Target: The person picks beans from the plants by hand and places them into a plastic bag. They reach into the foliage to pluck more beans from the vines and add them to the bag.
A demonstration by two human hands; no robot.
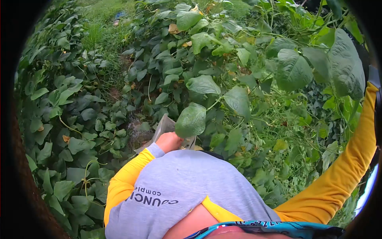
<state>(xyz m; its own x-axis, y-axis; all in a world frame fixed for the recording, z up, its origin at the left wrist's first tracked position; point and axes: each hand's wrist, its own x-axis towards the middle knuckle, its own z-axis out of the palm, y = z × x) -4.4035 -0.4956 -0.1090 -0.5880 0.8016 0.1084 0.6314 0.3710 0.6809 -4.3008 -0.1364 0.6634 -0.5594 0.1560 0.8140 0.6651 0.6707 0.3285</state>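
Observation:
My left hand [168,142] is closed on the rim of a greyish plastic bag [164,126] in front of my belly. One side of the bag stands up past the hand; its lower part and contents are hidden by my body and the leaves. A broad green leaf [191,120] hangs right beside the fingers and covers their tips. My right arm, in a yellow sleeve [342,175], stretches up along the right edge. Its grey cuff [373,75] shows there, but the hand lies outside the picture.
Dense leafy vines [67,123] grow on the left, with taller climbing plants [254,59] ahead and to the right. Between them runs a narrow grassy strip [105,44]. Large leaves [294,69] hang close to my right arm. Something small and blue [119,15] lies far off.

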